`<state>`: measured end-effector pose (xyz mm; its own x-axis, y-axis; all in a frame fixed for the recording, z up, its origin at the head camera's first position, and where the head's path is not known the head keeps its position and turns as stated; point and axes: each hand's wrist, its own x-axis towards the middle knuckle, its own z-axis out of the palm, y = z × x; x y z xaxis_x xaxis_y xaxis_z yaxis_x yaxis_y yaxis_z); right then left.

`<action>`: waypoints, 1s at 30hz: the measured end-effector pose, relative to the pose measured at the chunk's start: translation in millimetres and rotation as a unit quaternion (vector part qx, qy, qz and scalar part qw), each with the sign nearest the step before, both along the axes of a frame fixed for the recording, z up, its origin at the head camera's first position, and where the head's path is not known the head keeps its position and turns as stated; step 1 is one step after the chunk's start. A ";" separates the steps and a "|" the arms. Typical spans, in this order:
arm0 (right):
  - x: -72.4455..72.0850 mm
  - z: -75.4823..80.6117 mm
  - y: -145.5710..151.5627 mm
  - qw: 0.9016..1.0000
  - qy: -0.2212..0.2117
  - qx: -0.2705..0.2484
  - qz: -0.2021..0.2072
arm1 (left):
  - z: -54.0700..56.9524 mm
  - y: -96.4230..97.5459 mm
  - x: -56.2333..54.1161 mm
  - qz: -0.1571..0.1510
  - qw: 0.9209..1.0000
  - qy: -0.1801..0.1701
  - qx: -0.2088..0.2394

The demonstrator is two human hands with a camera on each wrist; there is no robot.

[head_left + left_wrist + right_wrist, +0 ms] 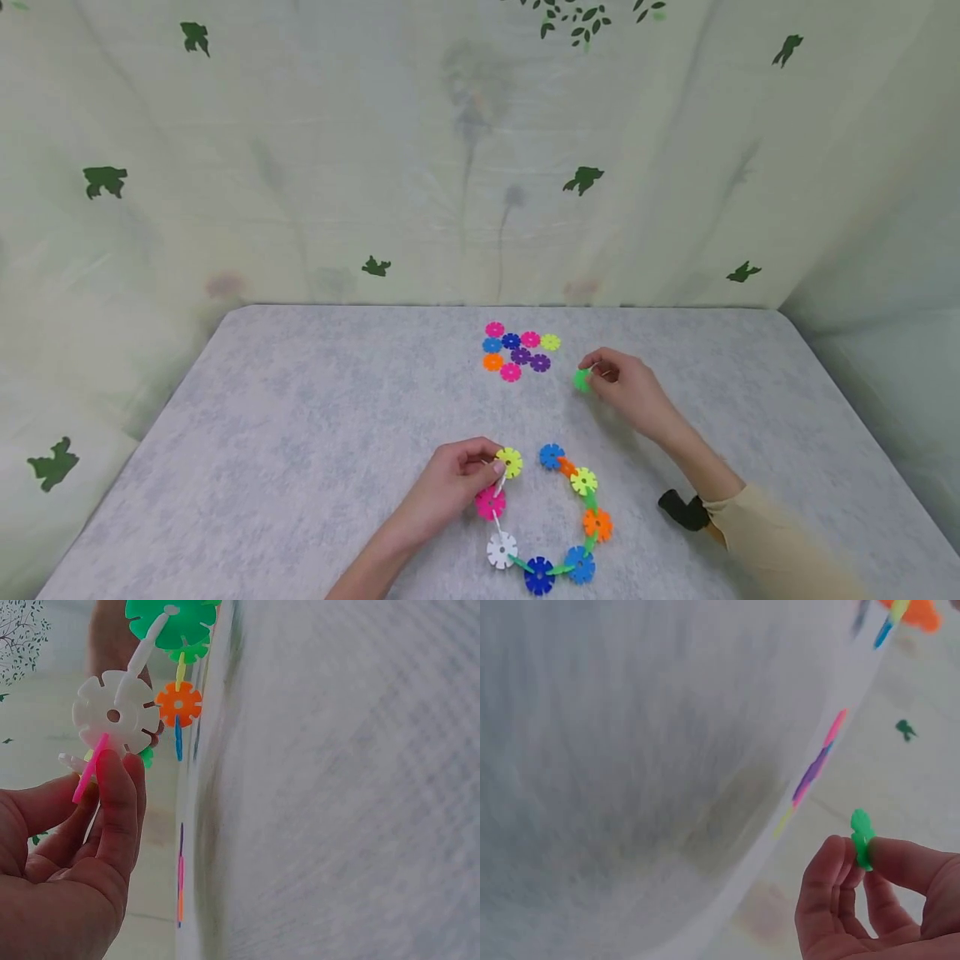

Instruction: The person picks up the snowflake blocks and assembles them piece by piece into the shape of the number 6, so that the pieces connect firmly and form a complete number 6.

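Note:
My left hand (450, 487) pinches a chain of notched plastic flower discs near its upper left end. By the fingertips are a yellow disc (509, 462) and a pink disc (491, 503). From there the chain curves through a white disc (502, 551), a dark blue disc (539, 576) and others, ending at a blue disc (551, 456), so it forms a ring with a gap at the top. Farther back, my right hand (630, 392) pinches a loose green disc (862, 838) between thumb and fingertips, held above the table.
Several loose discs in pink, blue, purple, orange and yellow, among them an orange disc (492, 362), lie grouped at the back of the grey table (337, 400). A black object (682, 510) shows beside the right forearm. Behind the table hangs a pale curtain (300, 167) with leaf and bird prints.

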<state>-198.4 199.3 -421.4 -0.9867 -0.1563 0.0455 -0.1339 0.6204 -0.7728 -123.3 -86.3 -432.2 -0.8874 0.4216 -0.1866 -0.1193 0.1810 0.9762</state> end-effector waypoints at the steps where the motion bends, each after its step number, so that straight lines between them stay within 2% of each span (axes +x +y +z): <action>1: 5.6 0.8 -1.4 1.000 0.000 -0.009 -0.001 | -0.4 -0.2 0.2 0.000 1.000 0.001 0.004; 10: 47.9 6.3 -13.6 0.995 -0.004 -0.095 -0.001 | -0.1 -0.6 0.3 0.009 1.000 -0.008 0.021; 16: 68.3 9.5 -26.3 0.989 -0.036 -0.143 0.009 | 1.6 0.3 0.2 0.015 0.999 -0.023 0.040; 21: 81.0 14.8 -38.3 0.983 -0.063 -0.170 0.017 | 1.1 1.3 0.0 0.020 0.998 -0.034 0.054; 24: 85.8 16.3 -44.1 0.981 -0.070 -0.181 0.018 | -0.2 1.7 0.6 0.019 0.997 -0.026 0.065; 30: 89.2 12.2 -54.0 0.982 -0.071 -0.175 0.014 | -0.7 2.8 2.0 0.014 0.996 -0.023 0.087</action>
<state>-109.2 145.3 -409.2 -0.9825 -0.1827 -0.0366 -0.0225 0.3116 -0.9499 -121.3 -83.5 -432.9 -0.8911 0.4268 -0.1540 -0.1678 0.0052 0.9858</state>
